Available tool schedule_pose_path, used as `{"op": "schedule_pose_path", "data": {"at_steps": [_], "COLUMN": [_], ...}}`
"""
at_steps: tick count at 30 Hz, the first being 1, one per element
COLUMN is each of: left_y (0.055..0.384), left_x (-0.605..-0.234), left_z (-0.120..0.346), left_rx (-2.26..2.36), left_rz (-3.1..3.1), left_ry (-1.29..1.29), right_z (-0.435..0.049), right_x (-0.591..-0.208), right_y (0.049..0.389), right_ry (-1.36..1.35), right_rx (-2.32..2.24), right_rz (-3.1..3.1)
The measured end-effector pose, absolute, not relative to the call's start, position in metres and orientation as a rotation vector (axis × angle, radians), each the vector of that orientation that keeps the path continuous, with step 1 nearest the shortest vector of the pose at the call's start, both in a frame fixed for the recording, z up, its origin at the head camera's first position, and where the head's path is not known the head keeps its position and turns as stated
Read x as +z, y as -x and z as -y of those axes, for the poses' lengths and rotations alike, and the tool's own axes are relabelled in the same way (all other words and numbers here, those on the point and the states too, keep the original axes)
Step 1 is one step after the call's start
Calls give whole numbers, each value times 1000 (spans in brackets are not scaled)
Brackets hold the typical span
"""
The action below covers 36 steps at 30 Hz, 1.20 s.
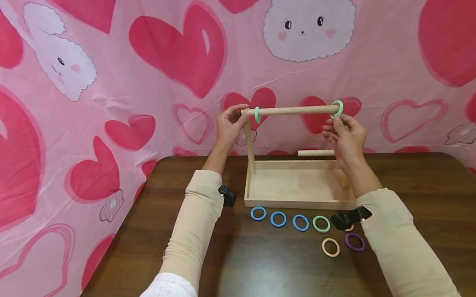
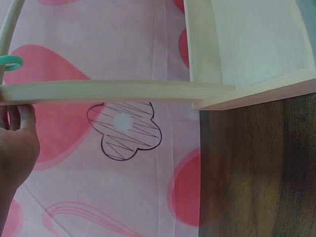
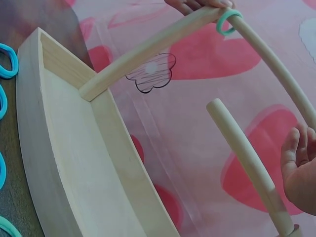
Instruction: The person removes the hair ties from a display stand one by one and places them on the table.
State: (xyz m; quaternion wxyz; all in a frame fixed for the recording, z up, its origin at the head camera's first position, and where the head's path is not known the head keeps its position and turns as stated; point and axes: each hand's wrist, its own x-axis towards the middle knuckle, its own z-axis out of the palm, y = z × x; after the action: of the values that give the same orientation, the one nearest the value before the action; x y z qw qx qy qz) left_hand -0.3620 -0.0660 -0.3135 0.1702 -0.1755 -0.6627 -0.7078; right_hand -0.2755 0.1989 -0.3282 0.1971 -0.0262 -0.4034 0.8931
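My left hand point(image 1: 229, 128) grips the joint where a wooden rod point(image 1: 294, 110) meets the top of an upright post point(image 1: 250, 147). A light green ring point(image 1: 257, 121) encircles the rod close to that hand. At the rod's right end, the thumb and fingers of my right hand point(image 1: 348, 137) pinch another light green ring point(image 1: 341, 106); whether the rod passes through it is hard to tell. The post rises from the left end of a shallow wooden tray point(image 1: 297, 203). In the right wrist view, my right hand's fingertips are cut off by the frame edge.
A shorter dowel point(image 1: 315, 152) shows beyond the tray, partly behind my right hand. Before the tray lie several blue rings point(image 1: 257, 207), a green ring point(image 1: 321, 216), a purple ring point(image 1: 347, 241) and a pale orange ring point(image 1: 330, 239). Another orange ring is mostly hidden by the right wrist camera.
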Motion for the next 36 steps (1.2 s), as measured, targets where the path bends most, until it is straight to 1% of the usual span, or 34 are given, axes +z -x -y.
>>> {"op": "schedule_pose_path", "data": {"at_steps": [16, 28, 36], "left_y": [364, 362, 361], "left_x": [-315, -314, -313], "left_z": [67, 68, 67], "left_rx": [-2002, -1997, -2002], "left_rz": [1874, 1884, 1882], "left_ry": [499, 517, 516], "right_z": [-209, -218, -215], "right_x": [-333, -346, -352], "right_y": [266, 247, 234], "right_ry": [27, -93, -120], "right_rx": [2588, 2713, 2792], "right_rz": [1069, 1021, 1065]}}
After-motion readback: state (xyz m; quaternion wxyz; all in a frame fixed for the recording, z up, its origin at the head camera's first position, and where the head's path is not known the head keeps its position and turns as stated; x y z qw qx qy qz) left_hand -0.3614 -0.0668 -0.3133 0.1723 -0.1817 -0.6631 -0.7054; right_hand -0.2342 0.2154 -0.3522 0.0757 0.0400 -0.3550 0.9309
